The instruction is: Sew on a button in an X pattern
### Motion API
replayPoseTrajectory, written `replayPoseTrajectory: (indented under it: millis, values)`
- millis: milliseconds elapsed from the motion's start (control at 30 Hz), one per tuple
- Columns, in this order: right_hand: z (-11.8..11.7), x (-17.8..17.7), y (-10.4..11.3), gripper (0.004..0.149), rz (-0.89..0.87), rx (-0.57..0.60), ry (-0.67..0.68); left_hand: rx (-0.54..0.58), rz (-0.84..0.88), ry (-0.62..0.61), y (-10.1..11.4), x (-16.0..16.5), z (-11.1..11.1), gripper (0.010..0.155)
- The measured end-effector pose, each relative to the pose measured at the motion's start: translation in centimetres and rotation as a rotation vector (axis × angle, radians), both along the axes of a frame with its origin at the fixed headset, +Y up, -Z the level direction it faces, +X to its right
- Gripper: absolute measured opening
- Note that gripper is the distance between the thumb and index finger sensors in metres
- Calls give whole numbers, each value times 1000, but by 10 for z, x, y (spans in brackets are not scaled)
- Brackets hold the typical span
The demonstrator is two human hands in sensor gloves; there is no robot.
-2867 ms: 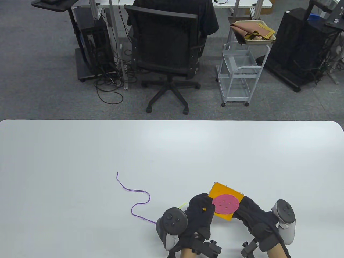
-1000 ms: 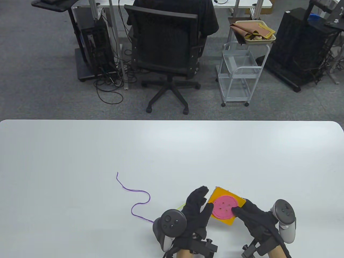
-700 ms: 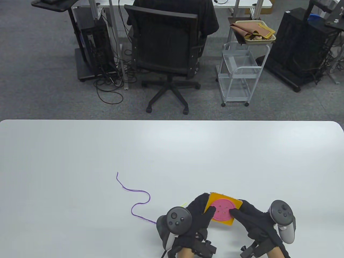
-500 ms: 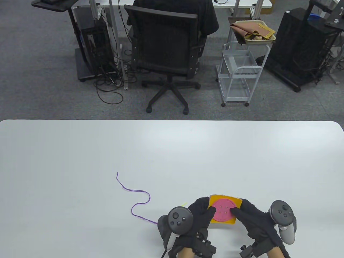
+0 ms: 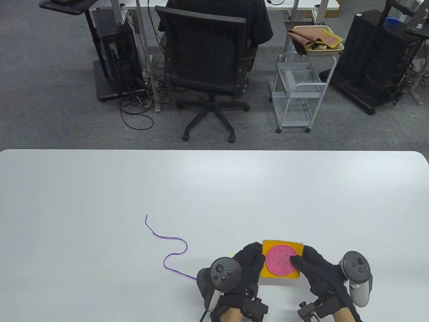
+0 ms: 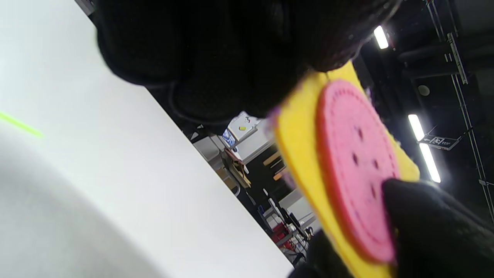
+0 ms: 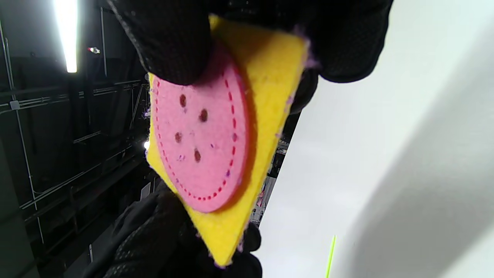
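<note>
A yellow felt square (image 5: pixel 268 272) with a round pink felt button (image 5: pixel 280 263) on it is held just above the table near the front edge. The button has several small holes in its middle. My left hand (image 5: pixel 256 260) grips the square's left edge. My right hand (image 5: pixel 300 256) grips the right edge, with its thumb (image 7: pixel 173 42) pressed on the button (image 7: pixel 200 143). The square (image 6: pixel 297 146) and button (image 6: pixel 355 166) show edge-on in the left wrist view. A purple thread (image 5: pixel 174 255) lies curled on the table to the left. A thin yellow-green needle (image 7: pixel 330 255) lies on the table.
The white table (image 5: pixel 214 188) stretches far behind and to both sides of the hands. Beyond it stand an office chair (image 5: pixel 207 67) and a white cart (image 5: pixel 295 90) on the floor.
Both hands have turned the felt square from a tilted diamond to face the camera squarely and drawn it slightly nearer. The right thumb moved onto the button. The thread has not moved.
</note>
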State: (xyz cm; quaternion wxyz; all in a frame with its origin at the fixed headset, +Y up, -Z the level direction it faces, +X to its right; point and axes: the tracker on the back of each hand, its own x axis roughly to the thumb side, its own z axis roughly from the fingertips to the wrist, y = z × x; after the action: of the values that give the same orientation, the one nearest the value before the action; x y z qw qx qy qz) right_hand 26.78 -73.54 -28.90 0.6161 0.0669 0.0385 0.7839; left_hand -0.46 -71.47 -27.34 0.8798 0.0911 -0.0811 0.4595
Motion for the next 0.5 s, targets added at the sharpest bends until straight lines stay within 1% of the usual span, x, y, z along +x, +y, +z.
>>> replayPoseTrajectory:
  millis: [133, 267, 333, 400, 467, 500]
  values:
    - [-1, 4, -1, 39, -20, -16, -23, 33, 7, 39, 7, -14, -1, 47]
    - [-2, 7, -2, 39, -26, -26, -42, 42, -148, 89, 11, -27, -5, 48]
    - [-2, 7, -3, 39, -26, -30, -48, 11, -243, 107, 8, -31, -10, 49]
    - [-1, 7, -2, 39, -27, -32, -49, -45, -363, 123, 2, -35, -16, 50]
    - [-1, 7, -2, 39, -28, -35, -49, -129, -486, 138, -7, -38, -22, 51]
    - [-1, 7, -2, 39, -29, -35, -49, -158, -519, 143, -10, -39, -24, 51]
